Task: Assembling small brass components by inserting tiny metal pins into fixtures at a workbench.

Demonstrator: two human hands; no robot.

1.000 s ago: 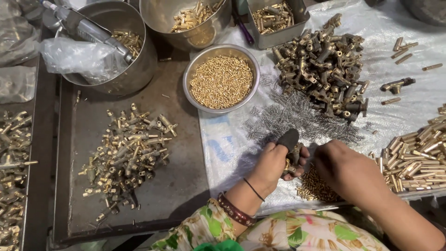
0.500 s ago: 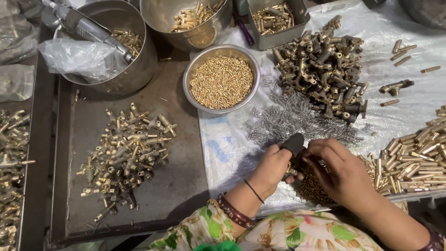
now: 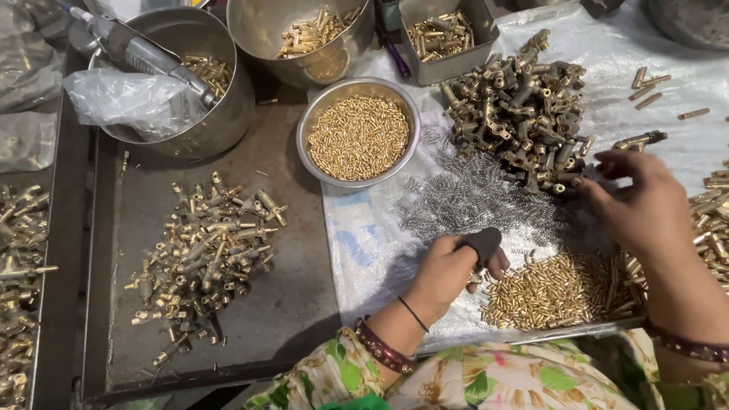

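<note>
My left hand [image 3: 444,272] is curled closed over the white sheet [image 3: 364,235], with a dark cover on its thumb. It sits between a heap of thin wire springs [image 3: 471,199] and a pile of small brass pins [image 3: 558,290]. What it holds, if anything, is hidden. My right hand [image 3: 638,203] reaches up and to the right with its fingers spread. Its fingertips touch the near edge of a pile of dark brass fittings [image 3: 520,110]. A single fitting [image 3: 642,140] lies just beyond the hand.
A steel bowl [image 3: 357,82] of brass pins stands left of the dark pile. Lighter brass fittings [image 3: 205,247] lie on a dark metal tray [image 3: 296,304]. Pots [image 3: 224,114], a plastic bag [image 3: 121,99] and a box of brass parts [image 3: 440,38] line the back. Brass tubes [image 3: 714,220] lie at right.
My right hand has left my left hand and moved up and right to the dark fittings pile. My left hand has stayed near the springs.
</note>
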